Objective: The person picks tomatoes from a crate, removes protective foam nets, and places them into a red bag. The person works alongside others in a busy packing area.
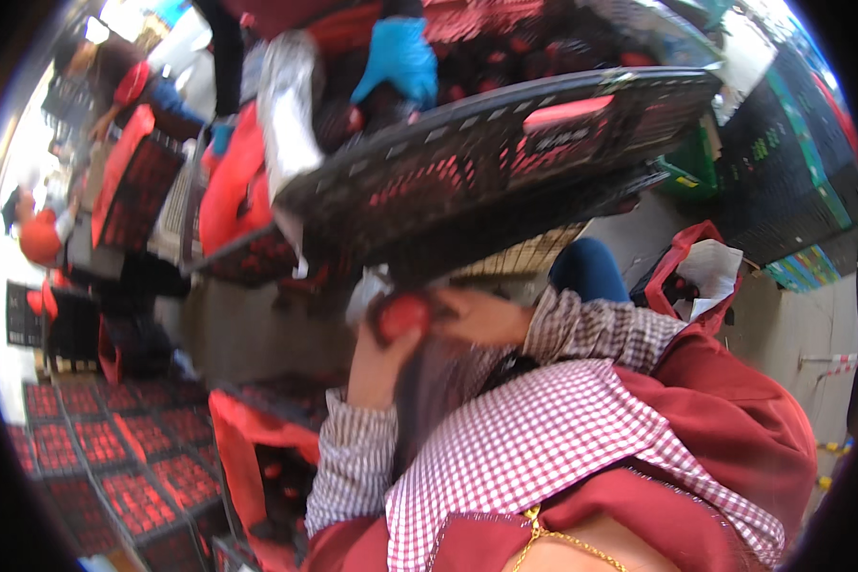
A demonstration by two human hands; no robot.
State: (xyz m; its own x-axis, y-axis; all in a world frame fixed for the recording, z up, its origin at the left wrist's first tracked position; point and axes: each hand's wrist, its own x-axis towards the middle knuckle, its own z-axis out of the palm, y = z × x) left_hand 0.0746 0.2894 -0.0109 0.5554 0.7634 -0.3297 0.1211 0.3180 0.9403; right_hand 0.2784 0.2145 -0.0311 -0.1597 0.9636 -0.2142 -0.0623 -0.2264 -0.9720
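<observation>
Close in front of my body, between both hands, is a round, glossy red fruit (403, 317); its exact kind is unclear. My left hand (382, 354) grips it from below, thumb across its front. The fingers of my right hand (475, 316) reach its right side, blurred, so I cannot tell whether they grip anything. Something translucent and whitish (366, 292) shows just behind the fruit. Beyond my hands, a large black plastic crate (472, 154) stands tilted in view, holding dark red fruit (515, 61).
A co-worker's blue-gloved hand (402, 63) reaches into the large crate. Crates of red fruit (139, 493) cover the lower left. A red-lined crate (239, 465) stands beside my left sleeve. Dark stacked crates (779, 157) and a red bag (722, 304) are at right. Other people work at upper left.
</observation>
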